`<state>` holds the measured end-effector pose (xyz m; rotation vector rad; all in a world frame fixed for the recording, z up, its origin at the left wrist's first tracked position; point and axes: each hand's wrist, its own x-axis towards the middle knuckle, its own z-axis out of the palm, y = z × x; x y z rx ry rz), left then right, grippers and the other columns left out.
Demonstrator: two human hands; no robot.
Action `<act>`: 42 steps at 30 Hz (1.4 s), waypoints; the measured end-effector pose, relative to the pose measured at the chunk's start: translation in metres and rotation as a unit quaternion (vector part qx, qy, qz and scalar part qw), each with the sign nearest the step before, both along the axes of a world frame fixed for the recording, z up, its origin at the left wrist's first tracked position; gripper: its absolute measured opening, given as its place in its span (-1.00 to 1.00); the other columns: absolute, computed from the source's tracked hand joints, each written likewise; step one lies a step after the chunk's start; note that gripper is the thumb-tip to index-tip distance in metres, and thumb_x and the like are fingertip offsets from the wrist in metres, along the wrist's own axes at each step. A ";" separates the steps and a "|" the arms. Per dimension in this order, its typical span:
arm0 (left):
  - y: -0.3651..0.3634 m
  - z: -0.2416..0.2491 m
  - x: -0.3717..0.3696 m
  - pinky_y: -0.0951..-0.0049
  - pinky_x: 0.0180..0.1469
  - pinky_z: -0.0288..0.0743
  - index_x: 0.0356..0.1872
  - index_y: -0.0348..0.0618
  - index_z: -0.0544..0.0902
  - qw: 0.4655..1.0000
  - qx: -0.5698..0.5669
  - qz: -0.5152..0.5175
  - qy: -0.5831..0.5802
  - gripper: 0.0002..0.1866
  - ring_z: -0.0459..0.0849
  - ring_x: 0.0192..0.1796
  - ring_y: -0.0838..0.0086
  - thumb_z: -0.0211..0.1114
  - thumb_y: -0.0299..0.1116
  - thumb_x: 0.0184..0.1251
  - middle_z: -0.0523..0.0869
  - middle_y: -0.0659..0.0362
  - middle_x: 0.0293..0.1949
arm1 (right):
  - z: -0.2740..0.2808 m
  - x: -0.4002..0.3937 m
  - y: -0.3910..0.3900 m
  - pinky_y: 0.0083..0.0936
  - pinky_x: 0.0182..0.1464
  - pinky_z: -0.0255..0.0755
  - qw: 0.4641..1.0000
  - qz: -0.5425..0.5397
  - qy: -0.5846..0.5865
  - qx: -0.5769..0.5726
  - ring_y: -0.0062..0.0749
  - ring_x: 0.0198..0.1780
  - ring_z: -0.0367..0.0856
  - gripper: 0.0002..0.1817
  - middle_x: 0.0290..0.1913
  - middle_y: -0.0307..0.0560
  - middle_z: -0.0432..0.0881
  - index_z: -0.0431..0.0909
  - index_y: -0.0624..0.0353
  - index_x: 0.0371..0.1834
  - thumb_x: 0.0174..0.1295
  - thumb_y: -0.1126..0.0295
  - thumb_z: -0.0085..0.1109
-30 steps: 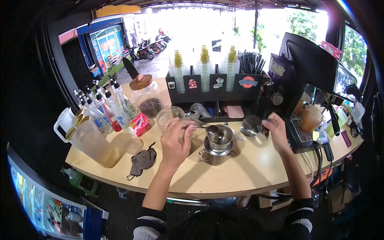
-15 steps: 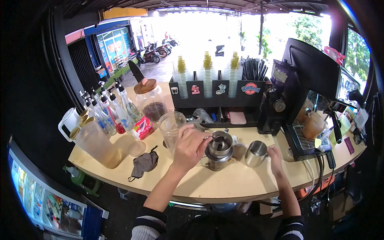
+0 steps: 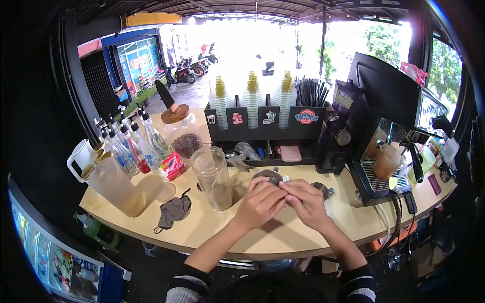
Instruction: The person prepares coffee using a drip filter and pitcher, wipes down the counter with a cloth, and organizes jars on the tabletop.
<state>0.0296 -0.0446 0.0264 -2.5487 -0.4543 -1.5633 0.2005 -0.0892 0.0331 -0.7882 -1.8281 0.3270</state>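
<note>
My left hand (image 3: 261,203) and my right hand (image 3: 306,202) meet over the near side of a metal cup-shaped vessel (image 3: 268,175). The fingertips of both are pinched close together, and whatever they hold is hidden behind them. Only the vessel's round top shows above the fingers. Just beyond my right hand stands a small steel pitcher (image 3: 320,189), partly covered by that hand. A tall clear plastic jug (image 3: 211,182) stands upright to the left of my left hand, apart from it.
A grey cloth mask (image 3: 174,209) and a round lid (image 3: 164,192) lie at left, near a cloudy pitcher (image 3: 118,189) and several pump bottles (image 3: 136,146). Behind is a black cup holder (image 3: 265,123). An espresso machine (image 3: 384,121) occupies the right side.
My right hand has let go of the steel pitcher and moved left to meet my left hand. My left hand has shifted slightly lower and right over the metal vessel.
</note>
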 end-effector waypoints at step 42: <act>0.028 -0.030 0.002 0.34 0.14 0.50 0.21 -0.24 0.32 0.931 -0.285 -0.037 -0.224 -0.11 0.64 0.08 0.26 0.66 -0.40 -0.23 0.60 -0.01 0.08 | 0.024 -0.030 -0.002 -0.52 -0.14 0.56 0.998 -0.022 0.056 -0.022 -0.30 -0.17 0.68 -0.89 -0.14 0.07 0.65 0.61 0.35 -0.23 0.23 0.56 0.18</act>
